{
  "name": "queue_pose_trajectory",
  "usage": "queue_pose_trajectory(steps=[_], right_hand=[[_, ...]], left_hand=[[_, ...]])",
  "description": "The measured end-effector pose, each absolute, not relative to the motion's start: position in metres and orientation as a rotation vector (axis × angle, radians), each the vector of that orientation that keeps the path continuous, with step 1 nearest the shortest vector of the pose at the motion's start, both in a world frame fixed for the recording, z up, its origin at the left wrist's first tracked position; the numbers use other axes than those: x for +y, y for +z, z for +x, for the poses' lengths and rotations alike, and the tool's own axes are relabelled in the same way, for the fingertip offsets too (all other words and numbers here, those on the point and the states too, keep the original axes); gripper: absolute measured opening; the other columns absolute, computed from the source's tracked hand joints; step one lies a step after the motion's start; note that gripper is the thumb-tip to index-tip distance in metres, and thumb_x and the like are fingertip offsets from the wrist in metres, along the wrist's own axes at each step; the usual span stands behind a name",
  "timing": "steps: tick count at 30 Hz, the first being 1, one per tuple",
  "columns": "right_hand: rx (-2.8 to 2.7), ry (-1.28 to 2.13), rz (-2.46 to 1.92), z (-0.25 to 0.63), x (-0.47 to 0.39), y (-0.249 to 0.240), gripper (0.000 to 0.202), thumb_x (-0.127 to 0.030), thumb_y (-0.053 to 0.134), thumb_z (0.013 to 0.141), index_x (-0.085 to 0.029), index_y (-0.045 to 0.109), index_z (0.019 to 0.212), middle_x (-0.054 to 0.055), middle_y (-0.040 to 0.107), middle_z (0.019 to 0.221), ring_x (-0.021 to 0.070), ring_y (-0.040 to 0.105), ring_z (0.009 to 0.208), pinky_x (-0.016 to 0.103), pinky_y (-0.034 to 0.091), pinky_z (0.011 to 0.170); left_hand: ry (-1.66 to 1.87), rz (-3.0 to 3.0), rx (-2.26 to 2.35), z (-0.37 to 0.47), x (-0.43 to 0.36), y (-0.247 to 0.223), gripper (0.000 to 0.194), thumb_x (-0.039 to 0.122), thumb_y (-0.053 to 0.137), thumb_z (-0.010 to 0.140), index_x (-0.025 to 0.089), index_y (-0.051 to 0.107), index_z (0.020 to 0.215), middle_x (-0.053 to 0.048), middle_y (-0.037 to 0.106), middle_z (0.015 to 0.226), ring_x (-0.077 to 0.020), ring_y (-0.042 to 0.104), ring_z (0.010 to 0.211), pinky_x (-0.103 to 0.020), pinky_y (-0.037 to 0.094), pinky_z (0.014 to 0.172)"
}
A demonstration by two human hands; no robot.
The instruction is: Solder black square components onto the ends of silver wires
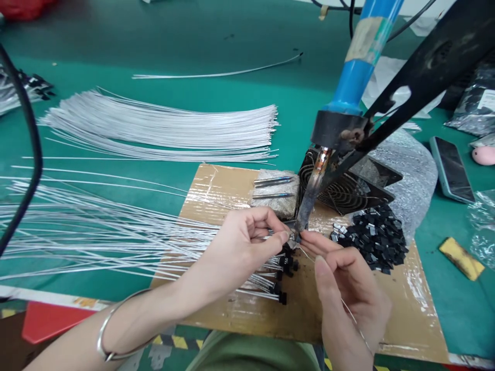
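My left hand (247, 247) is closed in a pinch beside the tip of a mounted soldering iron (309, 201); what lies between its fingertips is too small to make out. My right hand (344, 288) holds a thin solder wire (353, 317), which runs across the palm and up to the iron's tip. Under and left of my left hand lie white cables (185, 232), with black connectors (284, 298) at their right ends. To the right of the iron is a heap of small black parts (375, 237). Brown cardboard (301, 319) lies beneath.
A bundle of white cables (166, 126) lies at the back left. Spare iron tips (274, 180) rest on a grey block (280, 206). A black fan (344, 190) stands behind the iron. On the right are a phone (452, 169) and a yellow sponge (461, 258).
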State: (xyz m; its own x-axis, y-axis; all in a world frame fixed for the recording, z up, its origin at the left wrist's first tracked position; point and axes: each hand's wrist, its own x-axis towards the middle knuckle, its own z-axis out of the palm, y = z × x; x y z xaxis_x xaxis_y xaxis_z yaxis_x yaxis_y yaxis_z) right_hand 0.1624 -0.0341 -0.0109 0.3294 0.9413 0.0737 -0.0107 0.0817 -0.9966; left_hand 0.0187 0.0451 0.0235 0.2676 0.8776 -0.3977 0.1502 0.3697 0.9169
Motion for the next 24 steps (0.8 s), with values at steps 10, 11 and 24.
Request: queue_pose_trajectory(steps=[10,11,24], right_hand=[[-0.885,0.868,-1.368,0.151,-0.039,-0.004,0.019,-0.019,0.062,0.099,-0.021,0.06,0.08,0.008,0.08,0.116,0.0186,0.077,0.108,0.032,0.063,0.099],[-0.884,0.866,-1.369,0.151,-0.039,-0.004,0.019,-0.019,0.062,0.099,-0.021,0.06,0.08,0.008,0.08,0.117,0.0184,0.077,0.108,0.032,0.063,0.099],[-0.933,0.823,-1.393,0.15,-0.039,-0.005,0.018,-0.02,0.063,0.099,-0.022,0.061,0.081,0.004,0.08,0.116,0.0153,0.077,0.108,0.027,0.061,0.1]], left_hand=[[0.657,1.138,1.223,0.02,0.042,0.025,0.015,0.023,0.07,0.081,0.015,0.063,0.07,0.003,0.059,0.065,-0.0094,0.049,0.06,-0.021,0.037,0.056],[0.655,1.14,1.224,0.02,0.042,0.026,0.015,0.023,0.07,0.081,0.015,0.063,0.07,0.003,0.059,0.065,-0.0095,0.049,0.06,-0.021,0.037,0.056],[0.642,1.131,1.233,0.019,0.041,0.028,0.017,0.026,0.07,0.081,0.015,0.063,0.07,0.002,0.058,0.063,-0.0097,0.046,0.058,-0.022,0.035,0.054]])
